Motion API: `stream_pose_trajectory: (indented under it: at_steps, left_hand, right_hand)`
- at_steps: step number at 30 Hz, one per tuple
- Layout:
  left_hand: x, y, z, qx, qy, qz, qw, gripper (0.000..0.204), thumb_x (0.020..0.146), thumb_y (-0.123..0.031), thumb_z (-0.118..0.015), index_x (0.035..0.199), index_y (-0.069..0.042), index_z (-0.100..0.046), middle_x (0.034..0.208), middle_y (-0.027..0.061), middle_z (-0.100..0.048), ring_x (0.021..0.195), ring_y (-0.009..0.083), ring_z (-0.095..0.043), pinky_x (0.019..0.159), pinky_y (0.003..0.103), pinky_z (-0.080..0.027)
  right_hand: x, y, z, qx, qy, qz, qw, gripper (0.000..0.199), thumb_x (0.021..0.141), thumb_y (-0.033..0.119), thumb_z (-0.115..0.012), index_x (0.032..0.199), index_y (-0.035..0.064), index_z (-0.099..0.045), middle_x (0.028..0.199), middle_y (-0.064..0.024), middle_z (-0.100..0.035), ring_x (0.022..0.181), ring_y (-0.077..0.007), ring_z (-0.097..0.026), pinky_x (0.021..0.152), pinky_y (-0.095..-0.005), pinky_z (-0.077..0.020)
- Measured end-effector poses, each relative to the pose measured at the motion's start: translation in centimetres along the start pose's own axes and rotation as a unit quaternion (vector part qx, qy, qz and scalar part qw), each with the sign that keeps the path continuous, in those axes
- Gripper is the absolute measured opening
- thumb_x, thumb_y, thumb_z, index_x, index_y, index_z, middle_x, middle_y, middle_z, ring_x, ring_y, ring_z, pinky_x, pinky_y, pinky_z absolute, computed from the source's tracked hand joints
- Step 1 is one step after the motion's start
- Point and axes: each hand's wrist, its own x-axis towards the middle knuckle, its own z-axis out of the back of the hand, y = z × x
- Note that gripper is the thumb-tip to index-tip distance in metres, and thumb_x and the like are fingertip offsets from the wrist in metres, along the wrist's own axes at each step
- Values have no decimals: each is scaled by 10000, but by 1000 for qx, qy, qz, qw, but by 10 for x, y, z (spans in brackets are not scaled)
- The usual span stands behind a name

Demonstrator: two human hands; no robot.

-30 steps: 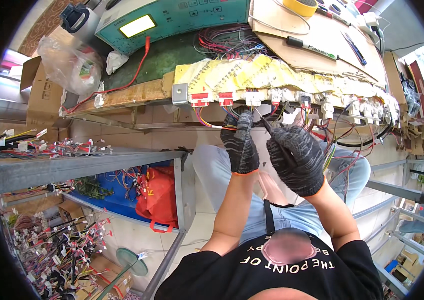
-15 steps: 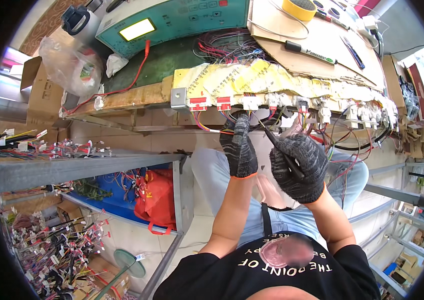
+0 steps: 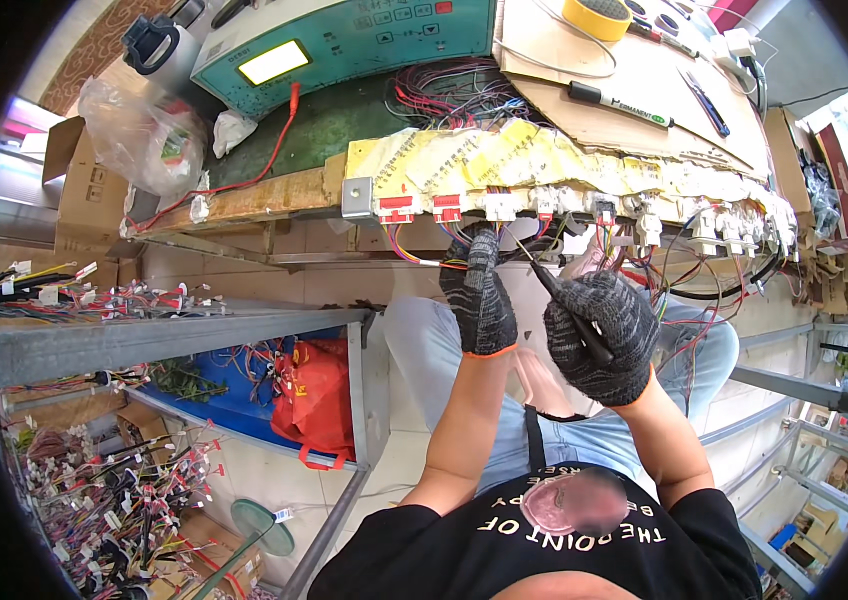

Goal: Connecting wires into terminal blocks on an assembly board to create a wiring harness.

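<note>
My left hand (image 3: 481, 295), in a dark grey knit glove, is closed at the wires (image 3: 452, 243) under a white connector (image 3: 500, 207) on the front edge of the bench. Its fingertips are partly hidden under that edge. My right hand (image 3: 604, 338), gloved alike, is wrapped round a thin screwdriver (image 3: 545, 277) with a black handle. The slim metal shaft points up and left toward the white connector; whether its tip touches cannot be told. Red-and-white connectors (image 3: 447, 208) sit just left, with coloured wires hanging below them.
A teal tester (image 3: 344, 52) with a lit screen stands on the bench behind. A black marker (image 3: 622, 105), a pen (image 3: 706, 103) and yellow tape (image 3: 598, 17) lie on cardboard at right. Left, a metal rack (image 3: 174, 340) holds wire bundles and a red bag (image 3: 312, 395).
My right hand and the screwdriver have shifted very slightly to the right. My left hand stays at the wires almost unmoved.
</note>
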Motion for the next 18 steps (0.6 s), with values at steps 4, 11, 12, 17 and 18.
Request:
stream_pose_trajectory:
  at_steps: [4,11,12,17,18]
  left_hand:
    - [1,1,3,9,3,11,1000,174,794,-108,-563,936,-20,-610,932,70,-618,884,172,-573,826,312,-449]
    - [0,1,4,37,-1,-13,999,294,797,-118,-552,1068,-3,-553,990,81,-598,915,181,-570,850,316,-447]
    - [0,2,5,42,-1,-12,999,315,798,-121,-550,1089,-1,-540,999,83,-594,918,182,-570,847,318,-451]
    - [2,4,9,76,5,-9,997,286,800,-133,-553,1056,-4,-553,974,84,-594,891,172,-571,822,309,-463]
    - [3,5,11,82,13,-3,997,278,802,-137,-553,1046,-4,-555,967,85,-593,883,169,-571,812,309,-470]
  right_hand:
    - [0,0,0,-2,-6,7,1000,220,671,4,-641,883,43,-597,750,-95,-602,642,-268,-587,575,-349,-457]
    - [2,2,1,15,-16,15,1000,220,666,0,-639,879,42,-602,738,-94,-590,630,-271,-580,567,-346,-453]
    - [3,2,1,31,-20,17,999,220,667,-2,-639,880,41,-604,733,-95,-586,625,-272,-578,565,-345,-452]
    - [6,3,-2,27,-7,13,1000,243,661,0,-649,896,41,-606,728,-98,-582,615,-271,-572,561,-344,-450]
    - [7,4,-2,31,-7,8,999,251,658,3,-652,902,40,-606,729,-99,-582,616,-270,-572,561,-345,-449]
